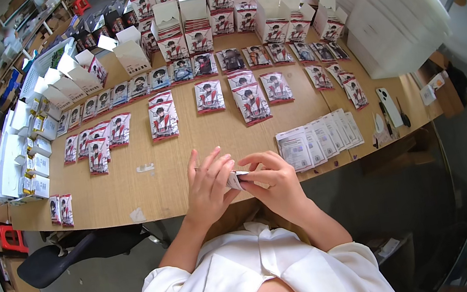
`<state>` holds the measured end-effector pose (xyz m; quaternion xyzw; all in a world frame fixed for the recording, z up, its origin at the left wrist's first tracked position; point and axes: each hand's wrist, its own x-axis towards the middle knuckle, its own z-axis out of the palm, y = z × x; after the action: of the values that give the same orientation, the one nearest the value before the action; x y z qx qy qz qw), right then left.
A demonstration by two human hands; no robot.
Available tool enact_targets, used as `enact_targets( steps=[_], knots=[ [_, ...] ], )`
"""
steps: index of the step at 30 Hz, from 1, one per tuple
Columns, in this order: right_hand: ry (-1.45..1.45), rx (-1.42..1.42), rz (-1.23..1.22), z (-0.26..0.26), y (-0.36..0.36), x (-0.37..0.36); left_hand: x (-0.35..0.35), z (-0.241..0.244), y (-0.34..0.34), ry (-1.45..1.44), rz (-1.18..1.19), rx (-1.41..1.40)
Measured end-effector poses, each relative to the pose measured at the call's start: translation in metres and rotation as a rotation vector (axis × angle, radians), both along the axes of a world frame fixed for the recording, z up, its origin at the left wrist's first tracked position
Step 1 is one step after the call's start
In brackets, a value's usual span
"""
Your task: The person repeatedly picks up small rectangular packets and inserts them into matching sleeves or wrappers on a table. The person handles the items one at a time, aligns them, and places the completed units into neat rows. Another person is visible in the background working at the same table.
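Observation:
Close to the table's front edge, my left hand [209, 190] holds a small white foil packet [234, 181], partly hidden by my fingers. My right hand [275, 179] pinches the packet's right end with thumb and fingers. Whether that end is torn open is too small to tell. Right of my hands lies a fanned row of white packets [294, 151], printed backs up. Beyond them, red-and-white illustrated packets [252, 103] rest in small overlapping groups. A long row of packets with different character pictures [182, 70] curves across the table behind these.
Open white boxes [172, 44] holding packets stand along the back. White plastic bins [397, 26] are stacked at the right. A phone [389, 107] and black scissors [403, 112] lie near the right edge. Small cartons [39, 163] line the left side. A black chair [82, 254] stands below the table.

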<state>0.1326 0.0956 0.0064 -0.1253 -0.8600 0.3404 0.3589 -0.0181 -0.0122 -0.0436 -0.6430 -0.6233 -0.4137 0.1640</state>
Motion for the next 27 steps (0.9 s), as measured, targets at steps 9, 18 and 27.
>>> enact_targets(
  steps=[9, 18, 27],
  knots=[
    [0.413, 0.246, 0.007, -0.008, -0.009, -0.001, 0.016, -0.003, 0.014, -1.048, -0.112, 0.240],
    [0.337, 0.939, 0.022, -0.034, -0.014, 0.012, 0.002, 0.021, 0.012, -2.448, -0.858, 0.257],
    [0.404, 0.945, 0.019, -0.038, -0.022, 0.011, -0.008, 0.026, 0.011, -2.563, -0.870, 0.405]
  ],
)
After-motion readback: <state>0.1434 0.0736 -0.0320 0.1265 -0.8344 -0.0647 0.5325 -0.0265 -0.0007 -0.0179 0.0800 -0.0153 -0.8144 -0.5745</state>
